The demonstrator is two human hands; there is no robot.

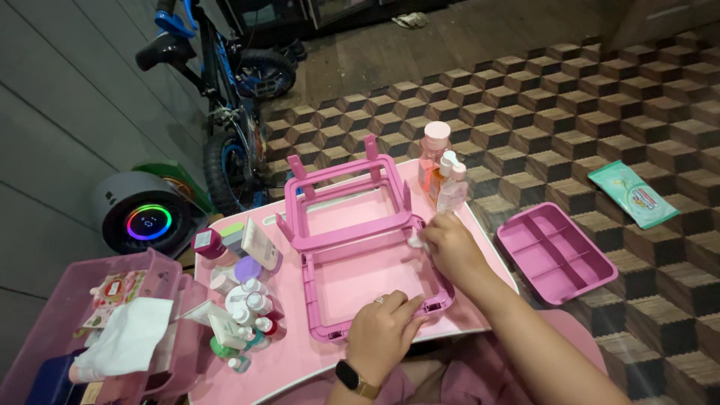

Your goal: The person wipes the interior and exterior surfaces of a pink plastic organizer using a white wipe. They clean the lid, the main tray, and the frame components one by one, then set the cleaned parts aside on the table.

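An open pink plastic case (360, 281) lies on a small pink table (277, 367), its lid (346, 202) folded back. My left hand (384, 332) rests on the case's near rim, fingers curled, a watch on the wrist. At the case's right rim, my right hand (448, 246) pinches a small white wipe (415, 241) against the edge. Just beyond that hand stand two pink bottles (442, 171) on the table's far right corner.
Several small bottles and tubes (244, 300) crowd the table's left side. A pink bin (90, 337) with a white cloth stands at left. A pink divided tray (553, 251) and a green wipes pack (634, 193) lie on the patterned floor at right. A bicycle (225, 97) and round glowing device (146, 217) are behind.
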